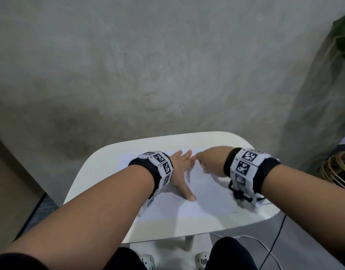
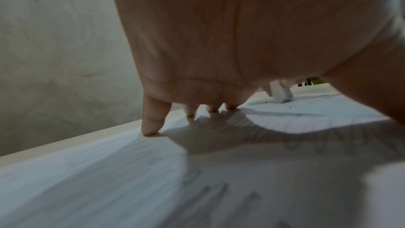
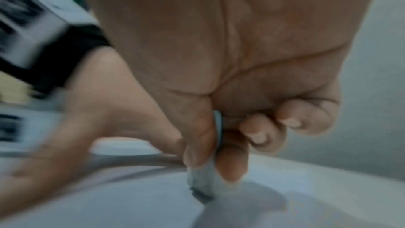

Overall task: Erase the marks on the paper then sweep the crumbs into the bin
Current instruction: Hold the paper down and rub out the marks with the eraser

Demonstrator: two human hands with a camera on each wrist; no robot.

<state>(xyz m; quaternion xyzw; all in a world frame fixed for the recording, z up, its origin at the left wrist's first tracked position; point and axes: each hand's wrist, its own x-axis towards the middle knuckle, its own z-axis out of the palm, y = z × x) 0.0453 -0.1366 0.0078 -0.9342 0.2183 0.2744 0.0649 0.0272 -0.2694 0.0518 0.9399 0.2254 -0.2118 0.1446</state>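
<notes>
A white sheet of paper (image 1: 210,193) lies on the small white table (image 1: 101,168). My left hand (image 1: 182,168) presses flat on the paper with spread, straight fingers (image 2: 151,120), thumb pointing toward me. My right hand (image 1: 206,162) is just right of the left fingertips, blurred. It pinches a white eraser (image 3: 206,185) between thumb and fingers, the dirty tip touching the paper (image 3: 109,205). The eraser (image 2: 279,93) also shows past the left palm, with grey smears and dark crumbs (image 2: 291,107) around it. Faint pencil marks (image 2: 210,192) lie under the left wrist. No bin is in view.
A grey wall (image 1: 167,65) stands close behind the table. A green plant (image 1: 343,30) and a woven basket (image 1: 337,168) are at the right. Cables (image 1: 265,248) run on the floor by my knees. A brown panel (image 1: 7,182) is at the left.
</notes>
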